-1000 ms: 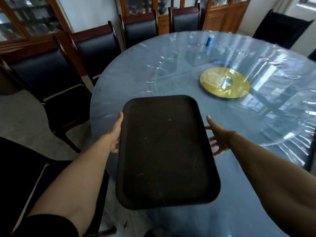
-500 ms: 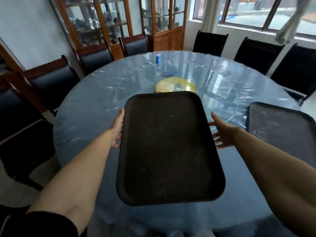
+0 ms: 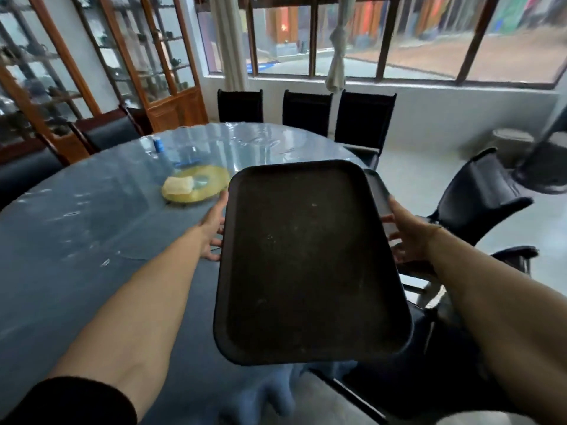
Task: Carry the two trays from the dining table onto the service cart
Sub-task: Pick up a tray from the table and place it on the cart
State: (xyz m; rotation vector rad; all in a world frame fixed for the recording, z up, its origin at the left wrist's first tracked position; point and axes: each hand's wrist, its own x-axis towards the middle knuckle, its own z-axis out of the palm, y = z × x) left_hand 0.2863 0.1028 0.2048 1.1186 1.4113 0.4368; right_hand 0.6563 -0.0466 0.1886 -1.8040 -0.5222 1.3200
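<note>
**First tray lifted and swinging right, over the second**

Your left hand (image 3: 214, 230) grips the left long edge of the dark tray (image 3: 310, 262), thumb on the rim and fingers curled beneath. Your right hand (image 3: 405, 233) clasps the right long edge the same way, though its fingertips are hidden under the tray, so you cannot tell how deeply they wrap. Both hands are closed on that one tray and hold nothing else.

Compared with half a second ago, your view has turned to the right: the cabinets have slid off to the left, and the windows and the black chairs now fill the far side. The tray is clear of the dining table (image 3: 79, 240) and partly past its edge, its near end hanging over the floor. The second tray (image 3: 379, 194), which lay in plain view to the right, now shows only as a grey strip under the carried tray's right edge, just by your right hand. You seem to be bringing the first over the second, perhaps to stack them; the service cart is not in view.

The carried tray's long axis runs away from you, near short end toward your body, far short end toward the windows. It sits roughly level and looks empty. The yellow plate (image 3: 196, 187) lies on the table to its left.
</note>
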